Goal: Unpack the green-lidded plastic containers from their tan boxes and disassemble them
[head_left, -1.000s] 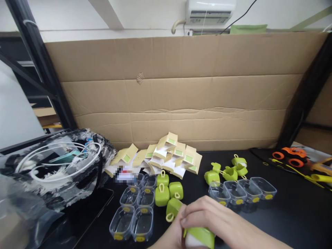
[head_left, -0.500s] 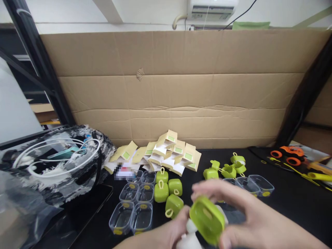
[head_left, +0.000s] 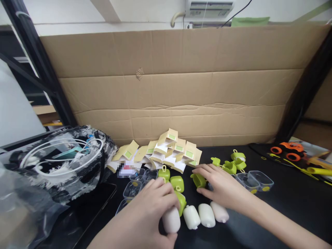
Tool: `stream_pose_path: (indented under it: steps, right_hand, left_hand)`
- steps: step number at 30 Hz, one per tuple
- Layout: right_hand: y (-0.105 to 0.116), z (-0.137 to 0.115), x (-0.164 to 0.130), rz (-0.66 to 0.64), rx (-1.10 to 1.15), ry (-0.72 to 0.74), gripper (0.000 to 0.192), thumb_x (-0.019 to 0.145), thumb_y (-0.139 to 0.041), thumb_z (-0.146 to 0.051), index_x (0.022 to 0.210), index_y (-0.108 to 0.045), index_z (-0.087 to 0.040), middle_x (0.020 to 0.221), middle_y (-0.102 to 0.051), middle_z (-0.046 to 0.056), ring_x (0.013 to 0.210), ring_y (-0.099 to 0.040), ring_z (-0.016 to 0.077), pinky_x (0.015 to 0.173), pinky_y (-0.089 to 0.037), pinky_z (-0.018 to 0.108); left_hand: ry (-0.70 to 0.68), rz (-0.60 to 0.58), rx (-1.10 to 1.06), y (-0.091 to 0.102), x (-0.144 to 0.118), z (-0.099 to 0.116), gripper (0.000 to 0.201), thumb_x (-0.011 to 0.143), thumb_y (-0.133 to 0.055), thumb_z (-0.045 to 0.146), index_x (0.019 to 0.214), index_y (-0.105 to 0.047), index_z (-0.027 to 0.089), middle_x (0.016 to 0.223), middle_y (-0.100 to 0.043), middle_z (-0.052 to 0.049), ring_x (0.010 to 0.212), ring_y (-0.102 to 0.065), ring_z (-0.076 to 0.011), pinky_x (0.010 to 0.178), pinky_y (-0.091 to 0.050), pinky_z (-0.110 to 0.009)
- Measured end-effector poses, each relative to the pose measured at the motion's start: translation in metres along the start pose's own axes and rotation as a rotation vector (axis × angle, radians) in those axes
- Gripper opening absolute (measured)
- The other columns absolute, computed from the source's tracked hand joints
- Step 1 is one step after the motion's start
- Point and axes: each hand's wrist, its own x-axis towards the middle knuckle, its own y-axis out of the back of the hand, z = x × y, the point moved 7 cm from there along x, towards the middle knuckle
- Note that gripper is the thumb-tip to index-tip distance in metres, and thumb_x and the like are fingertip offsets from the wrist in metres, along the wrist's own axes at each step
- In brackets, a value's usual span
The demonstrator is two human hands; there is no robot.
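Note:
My left hand (head_left: 149, 207) is closed around a white rounded piece (head_left: 171, 220), its end showing past the fingers just above the black table. To the right lie three more white rounded pieces (head_left: 206, 215) in a row, each with a small nub. My right hand (head_left: 216, 181) grips a hollow green case (head_left: 199, 180) between thumb and fingers, its opening visible. Several closed green cases (head_left: 176, 184) with pale loops stand between my hands, some partly hidden by my left hand. More green cases (head_left: 229, 167) with open lids are beyond my right hand.
Clear plastic cups (head_left: 132, 190) stand at left, partly covered by my left arm, and others (head_left: 260, 178) at right. Folded cardboard boxes (head_left: 166, 148) pile up against the cardboard wall (head_left: 176, 93). A fluffy basket (head_left: 77, 186) with cables is left; an orange toy truck (head_left: 290, 150) is far right.
My hands have moved apart. The right one has carried the green case away and up the table; the left has moved left with a white piece. The row of white pieces is now visible.

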Motion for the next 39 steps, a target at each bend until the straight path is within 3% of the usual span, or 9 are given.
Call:
stream_pose_path:
  steps: [5,12,15,18,22,26,31,35,39]
  right_hand:
    - [0.009,-0.047,0.002,0.018,0.056,0.054,0.013,0.075,-0.060,-0.028,0.084,-0.057,-0.019,0.083,-0.062,0.004,0.082,-0.056,0.0237,0.074,-0.044,0.038]
    - [-0.030,-0.084,0.010,-0.046,-0.145,0.070,0.033,0.062,-0.063,-0.032,0.088,-0.053,-0.015,0.083,-0.063,0.009,0.074,-0.057,0.0270,0.068,-0.043,0.039]
    - [-0.031,-0.084,0.012,-0.027,-0.110,0.067,0.027,0.062,-0.058,-0.022,0.087,-0.051,-0.015,0.080,-0.064,0.009,0.071,-0.059,0.0255,0.067,-0.042,0.037]
    - [-0.011,-0.075,0.011,0.026,0.087,-0.008,0.020,0.067,-0.053,-0.020,0.086,-0.046,-0.018,0.076,-0.063,0.005,0.070,-0.059,0.0229,0.066,-0.042,0.034]
    - [0.015,-0.051,0.005,-0.038,0.438,-0.143,0.028,0.084,-0.043,-0.029,0.110,-0.040,-0.021,0.073,-0.060,0.001,0.065,-0.057,0.0192,0.062,-0.043,0.032]
    - [0.029,-0.023,-0.004,-0.030,0.703,-0.235,0.034,0.089,-0.036,-0.040,0.120,-0.041,-0.026,0.097,-0.061,0.004,0.090,-0.058,0.0218,0.078,-0.045,0.036]
    - [0.029,-0.007,-0.012,0.102,0.995,-0.309,0.033,0.082,-0.045,-0.037,0.112,-0.046,-0.024,0.095,-0.061,0.004,0.086,-0.059,0.0209,0.076,-0.049,0.035]
    - [0.024,-0.014,-0.010,0.060,1.139,-0.319,0.030,0.080,-0.050,-0.037,0.107,-0.044,-0.024,0.089,-0.058,0.001,0.074,-0.060,0.0173,0.072,-0.051,0.034]
    - [0.030,-0.025,-0.011,0.109,1.019,-0.131,0.032,0.084,-0.050,-0.037,0.113,-0.043,-0.026,0.109,-0.054,0.005,0.086,-0.059,0.0184,0.078,-0.049,0.034]
  left_hand:
    - [0.033,0.040,0.164,0.008,-0.004,-0.005,0.027,0.057,-0.052,0.011,0.081,-0.057,0.021,0.085,-0.053,-0.001,0.086,-0.044,-0.0217,0.077,-0.038,-0.033]
    - [0.098,-0.023,0.171,0.006,-0.010,-0.008,0.019,0.057,-0.049,0.010,0.073,-0.045,0.019,0.081,-0.049,-0.001,0.080,-0.042,-0.0210,0.069,-0.034,-0.030]
    - [0.109,-0.070,0.119,0.007,-0.013,-0.006,0.018,0.058,-0.050,0.011,0.073,-0.044,0.019,0.082,-0.049,0.000,0.083,-0.041,-0.0205,0.072,-0.033,-0.031]
    - [0.134,-0.100,0.076,0.009,-0.015,-0.006,0.017,0.059,-0.051,0.012,0.073,-0.045,0.019,0.080,-0.049,0.001,0.083,-0.041,-0.0192,0.074,-0.033,-0.031]
    - [0.125,-0.102,0.056,0.005,-0.012,-0.008,0.016,0.061,-0.052,0.013,0.074,-0.046,0.019,0.080,-0.050,0.001,0.083,-0.042,-0.0190,0.073,-0.033,-0.030]
    - [0.098,-0.123,0.075,-0.011,-0.002,-0.012,0.013,0.064,-0.055,0.015,0.075,-0.049,0.019,0.081,-0.053,0.000,0.087,-0.043,-0.0206,0.082,-0.032,-0.035]
    - [0.088,-0.111,0.036,-0.016,0.005,-0.019,0.012,0.067,-0.059,0.018,0.075,-0.051,0.020,0.079,-0.053,0.001,0.086,-0.045,-0.0194,0.086,-0.032,-0.036]
    - [0.088,-0.072,0.005,-0.008,0.005,-0.022,0.019,0.061,-0.066,0.021,0.073,-0.051,0.020,0.083,-0.053,0.001,0.090,-0.043,-0.0212,0.085,-0.033,-0.036]
    - [0.192,0.105,-0.547,-0.004,0.009,-0.025,0.029,0.082,-0.048,0.047,0.096,-0.048,0.021,0.076,-0.052,0.001,0.066,-0.048,-0.0142,0.062,-0.038,-0.027]
